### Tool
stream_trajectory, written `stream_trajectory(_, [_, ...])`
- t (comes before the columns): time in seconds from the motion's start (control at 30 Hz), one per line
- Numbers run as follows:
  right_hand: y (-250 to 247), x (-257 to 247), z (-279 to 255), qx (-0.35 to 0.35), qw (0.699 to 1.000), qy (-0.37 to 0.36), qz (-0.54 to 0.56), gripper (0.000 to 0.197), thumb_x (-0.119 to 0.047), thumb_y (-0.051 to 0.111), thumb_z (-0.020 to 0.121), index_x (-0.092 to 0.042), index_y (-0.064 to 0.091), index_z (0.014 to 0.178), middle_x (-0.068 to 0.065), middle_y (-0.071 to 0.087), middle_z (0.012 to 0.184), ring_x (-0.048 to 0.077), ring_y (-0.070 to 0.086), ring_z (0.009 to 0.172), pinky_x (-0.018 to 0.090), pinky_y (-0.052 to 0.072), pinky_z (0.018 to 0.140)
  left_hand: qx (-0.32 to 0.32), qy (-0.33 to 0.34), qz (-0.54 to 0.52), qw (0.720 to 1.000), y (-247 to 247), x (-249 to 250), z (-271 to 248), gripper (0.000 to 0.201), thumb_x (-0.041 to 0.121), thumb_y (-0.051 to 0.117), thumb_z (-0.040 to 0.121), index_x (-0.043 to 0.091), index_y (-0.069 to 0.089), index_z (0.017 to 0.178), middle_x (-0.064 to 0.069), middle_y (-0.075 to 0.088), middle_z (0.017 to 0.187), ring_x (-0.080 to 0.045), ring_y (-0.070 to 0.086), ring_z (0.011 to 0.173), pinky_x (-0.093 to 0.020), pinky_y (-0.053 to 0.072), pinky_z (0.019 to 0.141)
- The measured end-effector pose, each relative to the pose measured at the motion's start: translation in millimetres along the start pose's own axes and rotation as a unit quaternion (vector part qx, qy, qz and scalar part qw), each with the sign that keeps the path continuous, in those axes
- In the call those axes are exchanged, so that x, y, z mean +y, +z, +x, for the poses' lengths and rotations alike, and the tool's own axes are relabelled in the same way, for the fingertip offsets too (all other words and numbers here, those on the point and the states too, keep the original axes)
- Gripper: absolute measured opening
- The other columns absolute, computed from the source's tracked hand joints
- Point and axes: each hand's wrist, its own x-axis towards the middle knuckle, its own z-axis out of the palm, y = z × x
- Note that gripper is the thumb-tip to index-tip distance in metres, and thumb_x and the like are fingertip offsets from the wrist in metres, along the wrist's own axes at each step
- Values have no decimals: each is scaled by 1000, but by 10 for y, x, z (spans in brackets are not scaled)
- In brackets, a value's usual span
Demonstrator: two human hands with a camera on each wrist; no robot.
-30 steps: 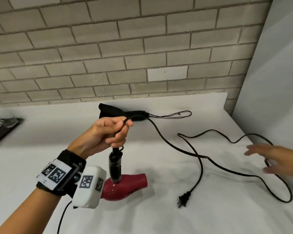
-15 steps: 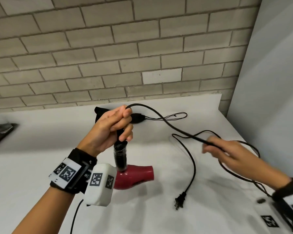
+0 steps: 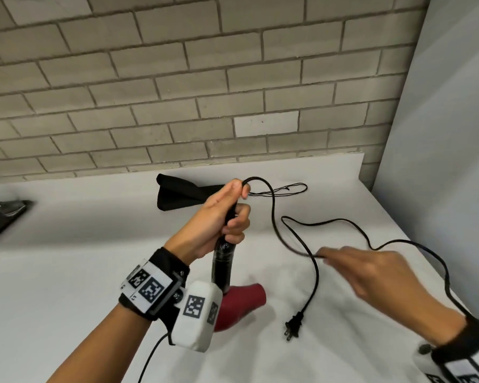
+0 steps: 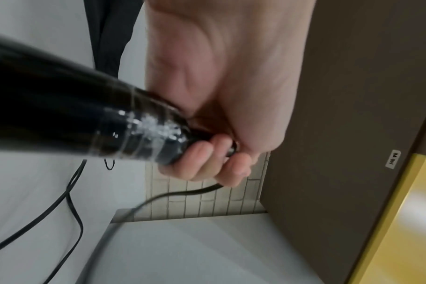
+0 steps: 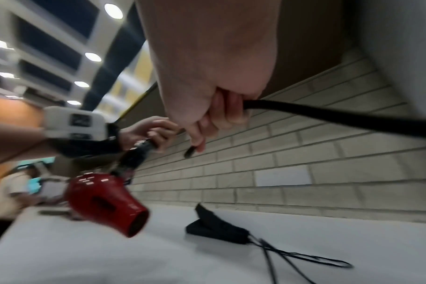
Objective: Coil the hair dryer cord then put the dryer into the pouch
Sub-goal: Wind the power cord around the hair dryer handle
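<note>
Cord (image 3: 314,269) status: right hand (image 3: 376,275) now has it, where a second ago that hand was flat out near the desk's right edge with nothing in it. Half a second ago I see it closing on the cord further up; now it sits lower and closer to me, fingers curled round the cord in a pinch, confirmed in the right wrist view (image 5: 221,107). Left hand (image 3: 221,217) unchanged, grip clenched round the black handle of the hair dryer (image 3: 241,302), red barrel hanging down just above the desk (image 3: 67,272), cord exiting the top of the fist in a small arch. From the right hand the rest of the cord runs on loose over the desk, one strand ending in the plug (image 3: 293,326) lying flat near the front, another looping out toward the right edge. Pouch (image 3: 177,196) lies flat at the back by the brick wall, drawstring (image 3: 285,187) trailing right, untouched. My read: first loop is being drawn toward the handle, so coiling is barely started; most of the length is still uncoiled. Blur on the right hand, so exact finger placement is unclear.
</note>
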Motion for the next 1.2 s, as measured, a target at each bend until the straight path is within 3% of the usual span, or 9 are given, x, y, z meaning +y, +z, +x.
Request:
stream_trajectory(0.07, [118,-196,20,-42,994,-86,-59,36,-13,68,66,-27,69,99,-10,60,60,15,55,40,20,21,35,16,-20,8,1000,76,-34,31,28,36,39,99,16,44,80,5,25,46,-7,16,41,-17,19,37])
stream_trajectory(0.17, [175,-472,130,-80,981,-164,-70,54,-3,73,48,-26,67,96,-9,50,55,12,44,38,21,18,37,28,-47,18,998,193,-67,49,39,35,42,98,16,44,64,5,24,46,-6,16,39,-18,17,36])
stream_trajectory(0.37, [-57,-598,457,-23,979,-201,-22,24,-12,71,74,-27,65,91,-4,29,59,16,29,43,24,23,33,6,-73,51,996,274,-88,27,45,35,39,99,17,35,58,0,31,46,-10,25,38,-23,15,38])
stream_trajectory(0.53, [-333,-596,703,56,979,-182,75,16,-24,58,87,-27,72,95,-12,62,68,13,49,60,16,23,44,-43,-62,98,992,274,-122,-56,54,33,37,100,13,46,51,-6,51,41,-18,48,37,-25,40,47])
stream_trajectory(0.77, [-261,-363,849,96,979,-82,161,25,-38,53,90,-27,72,102,-10,74,74,11,65,62,32,51,48,-71,-55,18,996,277,-133,-94,44,38,39,94,14,52,60,1,41,32,-14,38,29,-22,33,40])
stream_trajectory(0.87, [-254,-281,820,96,978,-56,177,25,-42,52,89,-29,69,102,-5,73,71,19,63,57,35,50,48,-107,-61,1,992,259,-129,-110,50,44,30,97,12,53,65,5,35,31,-11,32,29,-20,30,40])
stream_trajectory(1.0, [-231,-231,799,99,980,-22,171,29,-51,54,84,-29,70,91,-11,65,58,7,49,48,25,42,48,-158,-93,12,983,291,-95,-114,56,60,18,91,18,42,63,12,25,36,-8,26,33,-23,22,44])
stream_trajectory(1.07, [-267,-143,791,88,984,-6,156,37,-60,52,82,-26,66,81,-8,49,44,11,40,45,24,36,46,-171,-86,4,982,279,-72,-135,45,51,28,94,19,40,65,13,27,40,-8,27,36,-21,23,44])
stream_trajectory(1.2, [-414,88,720,0,985,-92,146,40,-58,43,89,-25,63,77,-7,51,50,13,39,47,18,32,46,-200,-82,42,975,215,-43,-219,30,27,31,98,18,42,72,7,22,51,-8,31,43,-19,29,50])
